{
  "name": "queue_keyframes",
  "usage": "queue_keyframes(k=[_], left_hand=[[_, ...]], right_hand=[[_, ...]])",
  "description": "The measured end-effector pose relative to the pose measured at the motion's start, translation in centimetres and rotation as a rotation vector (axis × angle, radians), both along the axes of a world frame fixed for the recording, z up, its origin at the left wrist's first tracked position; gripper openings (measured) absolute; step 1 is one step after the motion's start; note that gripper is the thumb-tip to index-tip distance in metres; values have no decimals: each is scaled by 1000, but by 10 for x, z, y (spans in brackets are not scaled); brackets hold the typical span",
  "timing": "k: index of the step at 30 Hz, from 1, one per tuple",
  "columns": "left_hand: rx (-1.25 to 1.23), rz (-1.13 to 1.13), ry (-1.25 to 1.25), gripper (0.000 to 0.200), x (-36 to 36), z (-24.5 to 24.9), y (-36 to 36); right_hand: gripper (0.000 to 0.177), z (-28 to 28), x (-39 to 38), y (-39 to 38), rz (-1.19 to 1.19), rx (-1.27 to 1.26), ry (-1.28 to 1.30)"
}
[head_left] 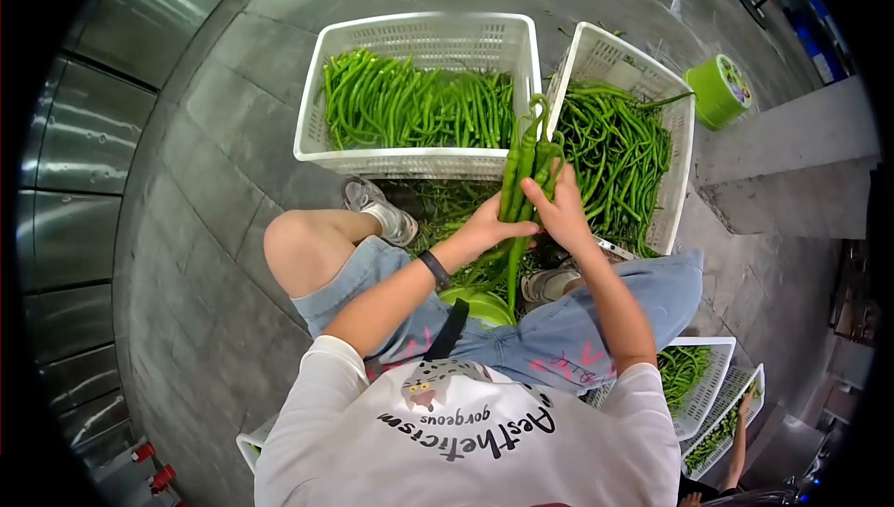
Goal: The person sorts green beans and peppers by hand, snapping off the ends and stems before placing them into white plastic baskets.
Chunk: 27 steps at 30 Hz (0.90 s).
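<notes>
Green peppers (pixel 419 107) in white crates (pixel 400 162)

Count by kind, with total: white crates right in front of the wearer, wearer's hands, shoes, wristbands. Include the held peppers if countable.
Front white crates: 2 (left crate, right crate)
Hands: 2 (left hand, right hand)
Shoes: 2 (left shoe, right shoe)
Wristbands: 1 (dark wristband)
Total: 7, excluding held peppers; they overlap too much to count.

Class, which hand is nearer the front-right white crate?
The right hand: it is by the crate, while the left hand is farther left, across the held peppers.
</notes>
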<state>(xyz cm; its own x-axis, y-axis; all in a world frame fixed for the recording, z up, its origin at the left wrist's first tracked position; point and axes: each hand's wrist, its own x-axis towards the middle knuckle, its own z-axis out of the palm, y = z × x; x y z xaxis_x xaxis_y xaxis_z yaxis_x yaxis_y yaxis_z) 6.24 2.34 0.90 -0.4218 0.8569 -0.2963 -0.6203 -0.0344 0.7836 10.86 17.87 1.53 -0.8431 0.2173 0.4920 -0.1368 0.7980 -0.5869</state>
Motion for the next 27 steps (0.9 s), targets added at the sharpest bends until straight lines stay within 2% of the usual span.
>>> queue_keyframes(k=[2, 3, 4, 7, 9, 11, 14, 17, 22, 27], left_hand=[[-2, -39, -14, 48, -7, -7, -1], [-3, -61, -21, 48, -12, -8, -2], [20, -75, 9, 48, -14, -8, -3], [85, -54, -4, 48, -20, -3, -3], [105, -69, -99, 46, -27, -1, -4], [56, -65, -31, 46, -31, 0, -5], [11, 59, 149, 47, -28, -11, -6], [37, -3, 80, 48, -29, -7, -8], [34, 21, 86, 42, -27, 4, -9], [43, 20, 91, 42, -28, 10, -11]], right_hand=[[27, 2, -1, 6, -5, -473, -74], [23, 15, 1, 4, -5, -896, -177], [18, 35, 4, 7, 14, -1063, -289], [17, 30, 6, 6, 93, -1156, -276], [13, 22, 7, 3, 142, -1149, -332], [12, 23, 7, 0, 227, -1214, -419], [15, 16, 5, 1, 201, -1051, -423], [17, 20, 6, 3, 215, -1494, -541], [10, 13, 8, 6, 211, -1743, -523], [14, 2, 13, 11, 319, -1994, -547]])
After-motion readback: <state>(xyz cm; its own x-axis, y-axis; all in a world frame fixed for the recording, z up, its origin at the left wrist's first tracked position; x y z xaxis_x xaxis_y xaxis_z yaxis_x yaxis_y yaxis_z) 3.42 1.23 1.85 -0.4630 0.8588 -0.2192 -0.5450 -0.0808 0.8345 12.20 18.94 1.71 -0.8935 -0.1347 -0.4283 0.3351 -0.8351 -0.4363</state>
